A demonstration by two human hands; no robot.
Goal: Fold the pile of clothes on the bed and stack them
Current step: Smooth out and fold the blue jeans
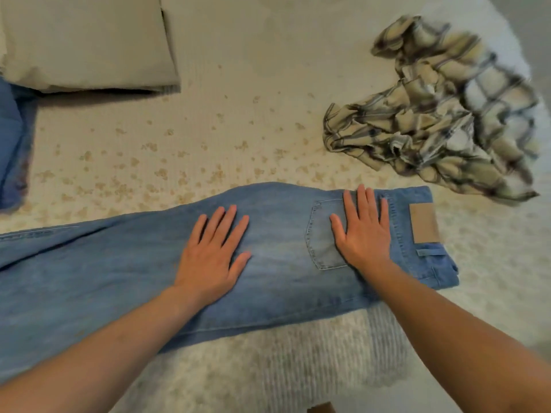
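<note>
Two flat palms on the jeans point(268, 257), laid across the bed point(238, 129) near its front edge | left hand point(211, 254) mid-seat, right hand point(365, 231) on the back pocket, fingers straight, gripping nothing, likely smoothing before a fold | crumpled plaid shirt point(441, 114) waits beyond | jeans' legs cut off at left; blue cloth point(13, 144) at left edge unidentifiable.

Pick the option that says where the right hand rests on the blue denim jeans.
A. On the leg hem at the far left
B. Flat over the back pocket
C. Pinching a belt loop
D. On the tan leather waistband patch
B: the right hand lies with straight fingers over the back pocket of the blue denim jeans, clear of the tan leather patch.
</note>
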